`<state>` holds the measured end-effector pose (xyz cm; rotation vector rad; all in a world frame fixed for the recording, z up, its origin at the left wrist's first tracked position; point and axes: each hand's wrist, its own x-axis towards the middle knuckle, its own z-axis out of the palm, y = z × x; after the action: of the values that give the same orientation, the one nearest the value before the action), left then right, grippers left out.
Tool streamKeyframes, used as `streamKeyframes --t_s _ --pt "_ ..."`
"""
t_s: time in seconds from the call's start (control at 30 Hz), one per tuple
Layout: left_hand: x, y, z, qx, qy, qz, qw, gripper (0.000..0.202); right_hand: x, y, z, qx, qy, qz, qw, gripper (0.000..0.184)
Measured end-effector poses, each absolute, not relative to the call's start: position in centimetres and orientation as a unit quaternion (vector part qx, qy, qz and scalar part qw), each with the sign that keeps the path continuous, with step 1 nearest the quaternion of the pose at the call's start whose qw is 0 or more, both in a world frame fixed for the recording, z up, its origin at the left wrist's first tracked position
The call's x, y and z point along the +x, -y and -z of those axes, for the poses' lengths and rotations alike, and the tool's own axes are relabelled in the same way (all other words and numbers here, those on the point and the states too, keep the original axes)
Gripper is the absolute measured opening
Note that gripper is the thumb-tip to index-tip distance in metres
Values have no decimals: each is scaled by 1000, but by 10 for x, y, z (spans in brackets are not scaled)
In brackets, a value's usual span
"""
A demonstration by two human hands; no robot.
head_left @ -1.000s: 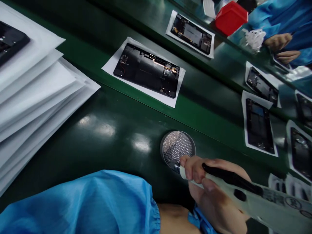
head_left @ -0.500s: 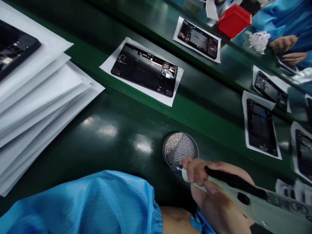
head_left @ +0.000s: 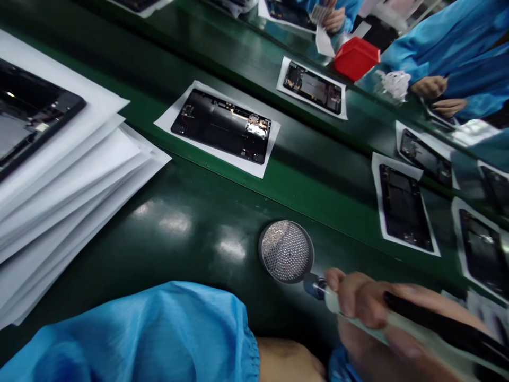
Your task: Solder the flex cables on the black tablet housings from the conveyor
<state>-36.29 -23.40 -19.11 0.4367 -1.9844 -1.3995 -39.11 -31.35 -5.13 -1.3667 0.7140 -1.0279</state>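
Note:
My right hand (head_left: 366, 300) is wrapped round a pale electric screwdriver with a black lever (head_left: 421, 313). The screwdriver's metal nose points left, close to the lower right rim of a round screw tray (head_left: 286, 252). Fine holes cover the tray's surface, and tiny screws seem to lie over its left part. From the lower left comes my left arm in a blue sleeve (head_left: 159, 329); the wrist of my left hand (head_left: 288, 361) shows at the bottom edge, its fingers hidden.
Left, a device with its inside exposed (head_left: 35, 111) lies on stacked white sheets (head_left: 79, 191). An opened tablet (head_left: 222, 124) on white paper lies on the green bench (head_left: 199, 212). Several more lie right and behind. Co-workers' hands (head_left: 437, 95) are beyond, near a red bin (head_left: 356, 57).
My right hand and the screwdriver have moved right, and the nose has come away from over the screw tray. The view has shifted, showing more of the far side.

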Motion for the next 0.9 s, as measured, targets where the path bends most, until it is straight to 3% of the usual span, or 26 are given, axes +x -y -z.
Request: streamKeyframes --t_s 0.1,0.3,0.67,0.77,0.9 --pt "-353 239 186 139 767 538 320 29 -419 319 39 -576 -335 454 591 27" --pt "-347 225 187 228 766 509 319 8 -450 314 20 -505 -372 535 566 32" --pt "-337 222 190 263 819 434 268 3 -456 319 20 -520 -253 581 572 21" --pt "-331 223 182 275 816 451 236 7 -461 326 32 -556 -255 583 535 25" --pt "-302 238 142 290 843 405 203 13 -473 346 52 -650 -376 481 454 31"
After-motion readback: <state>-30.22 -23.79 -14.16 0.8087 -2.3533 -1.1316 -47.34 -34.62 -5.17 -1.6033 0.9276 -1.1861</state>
